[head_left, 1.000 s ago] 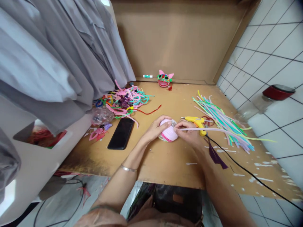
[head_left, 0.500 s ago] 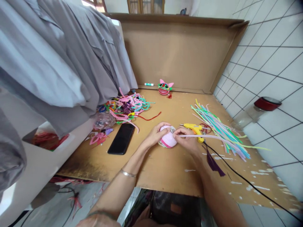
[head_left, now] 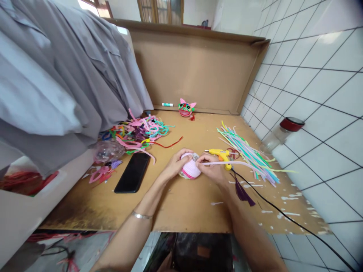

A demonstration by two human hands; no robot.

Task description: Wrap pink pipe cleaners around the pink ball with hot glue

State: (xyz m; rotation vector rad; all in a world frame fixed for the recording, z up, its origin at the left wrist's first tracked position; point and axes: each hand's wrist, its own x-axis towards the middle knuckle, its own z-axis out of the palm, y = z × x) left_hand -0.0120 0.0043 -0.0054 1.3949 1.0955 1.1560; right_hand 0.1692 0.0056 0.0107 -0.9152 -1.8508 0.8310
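Note:
My left hand (head_left: 173, 164) is closed around the far left side of a ball (head_left: 191, 169) wound in pale pink pipe cleaner, with a brighter pink band low on it. A greyish patch shows at the ball's top, not covered in pink. Against the ball's right side, my right hand (head_left: 210, 166) pinches a pale pink pipe cleaner (head_left: 241, 163). Its long free end stretches off to the right, over the yellow glue gun (head_left: 222, 153). That glue gun lies on its side just beyond my right hand, its black cord trailing toward the lower right.
Coloured pipe cleaners (head_left: 246, 151) lie bundled at right, near a red-lidded jar (head_left: 283, 132). A purple tassel (head_left: 243, 192) is close to my right forearm. Left are a black phone (head_left: 132, 173) and tangled pipe cleaners (head_left: 141, 128). A small animal-head figure (head_left: 186, 108) stands by the cardboard wall (head_left: 193, 68).
The whole view has shifted, so the tabletop items appear farther left. Both hands keep their hold on the ball and the pale pink pipe cleaner, with little visible movement between them.

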